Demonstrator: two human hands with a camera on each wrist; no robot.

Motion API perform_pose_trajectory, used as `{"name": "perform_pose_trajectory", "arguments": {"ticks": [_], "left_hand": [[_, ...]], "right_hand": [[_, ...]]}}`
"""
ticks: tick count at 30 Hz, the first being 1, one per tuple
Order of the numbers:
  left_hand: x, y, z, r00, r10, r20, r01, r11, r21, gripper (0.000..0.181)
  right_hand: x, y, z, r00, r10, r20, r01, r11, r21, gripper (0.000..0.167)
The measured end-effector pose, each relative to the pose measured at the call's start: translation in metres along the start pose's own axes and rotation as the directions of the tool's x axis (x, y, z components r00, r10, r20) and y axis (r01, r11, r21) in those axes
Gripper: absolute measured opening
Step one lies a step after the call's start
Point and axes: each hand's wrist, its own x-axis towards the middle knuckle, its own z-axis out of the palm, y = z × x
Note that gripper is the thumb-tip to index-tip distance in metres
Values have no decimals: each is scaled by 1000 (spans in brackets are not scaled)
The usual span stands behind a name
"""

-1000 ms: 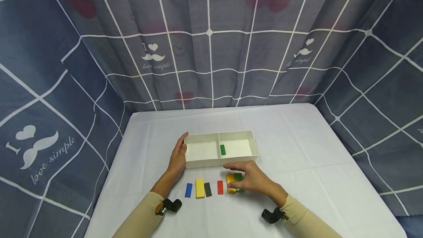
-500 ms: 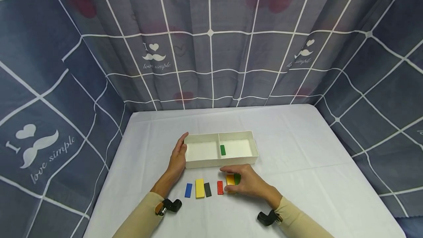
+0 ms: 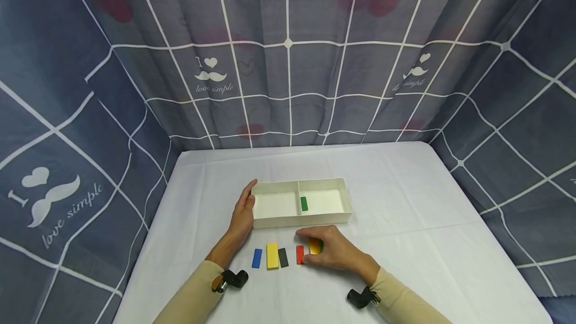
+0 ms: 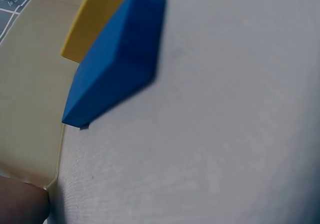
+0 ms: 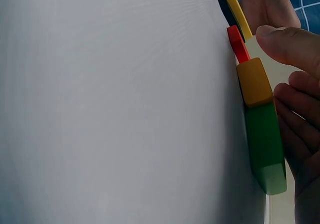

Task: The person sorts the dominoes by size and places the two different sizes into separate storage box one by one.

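Note:
My left hand [image 3: 240, 221] grips the left end of a white two-compartment box [image 3: 279, 222] in the head view. Its fingertips reach the far corner. My right hand [image 3: 337, 249] hovers with thumb and fingers spread around an orange block [image 3: 314, 246], its thumb near a red block [image 3: 299, 254]. In the right wrist view, a larger green block [image 5: 265, 139] stands against the orange block beside my fingers. Whether those fingers touch either block, I cannot tell. A small green block [image 3: 304, 203] lies in the box's right compartment, against the divider.
Left of the red block lie a dark grey block [image 3: 283, 257], a yellow block [image 3: 272, 256] and a blue block [image 3: 257, 258]. White cloth [image 3: 405, 204] covers the table. Grey checked curtains [image 3: 252, 74] hang behind it and at both sides.
My right hand has shifted left past the green and orange blocks, bringing its thumb to the red block. My left hand and the box stay put.

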Motion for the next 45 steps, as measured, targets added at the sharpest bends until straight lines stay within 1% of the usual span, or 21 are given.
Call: {"name": "perform_pose_trajectory", "arguments": {"ticks": [4, 11, 17, 27, 34, 41, 45], "left_hand": [[0, 0, 0, 1000, 2, 2, -2, 1000, -5, 52], [1, -2, -1, 1000, 14, 16, -14, 1000, -10, 52], [2, -2, -2, 1000, 14, 11, -14, 1000, -17, 52], [1, -2, -1, 1000, 12, 14, -12, 1000, -20, 52], [1, -3, -1, 1000, 10, 11, -10, 1000, -15, 52], [1, -2, -1, 1000, 15, 12, -14, 1000, -19, 52], [1, -2, 0, 1000, 6, 10, -6, 1000, -19, 52]], "right_hand": [[1, -2, 1, 1000, -12, 18, 12, 1000, -9, 61], [2, -4, 2, 998, -46, 48, 49, 997, -54, 59], [2, -3, 4, 996, -65, 63, 71, 993, -95, 58], [3, -6, 6, 994, -66, 92, 77, 990, -120, 55], [2, -8, 5, 994, -77, 75, 87, 988, -131, 50], [4, -5, 6, 994, -101, 48, 107, 985, -134, 44], [5, -5, 6, 992, -116, 42, 121, 984, -132, 43]]}}
